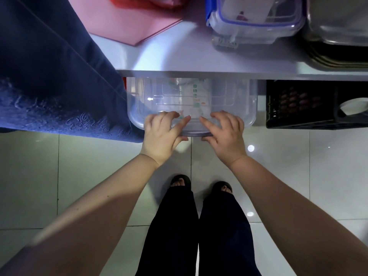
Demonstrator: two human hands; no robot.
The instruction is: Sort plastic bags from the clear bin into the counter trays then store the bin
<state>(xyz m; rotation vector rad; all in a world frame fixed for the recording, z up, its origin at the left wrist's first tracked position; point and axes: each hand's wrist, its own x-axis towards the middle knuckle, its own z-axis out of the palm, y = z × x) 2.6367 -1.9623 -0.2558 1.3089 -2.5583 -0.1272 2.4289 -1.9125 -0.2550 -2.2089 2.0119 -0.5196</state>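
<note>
The clear bin (235, 100) sits on the floor, half under the white counter (179, 60), its near rim sticking out toward me. A printed plastic bag (196, 94) shows faintly through its wall. My left hand (161, 134) grips the near rim, fingers over the edge and thumb beneath. My right hand (225, 134) holds the same rim just to the right, the same way. A pink tray (131, 22) lies on the counter at the upper left with something red (147, 2) in it.
A black plastic crate (310, 108) stands under the counter right of the bin. A blue cloth (49, 76) hangs over the counter's left side. A lidded clear container (254, 18) and stacked metal trays (338, 36) sit on the counter. My feet are on the tiled floor.
</note>
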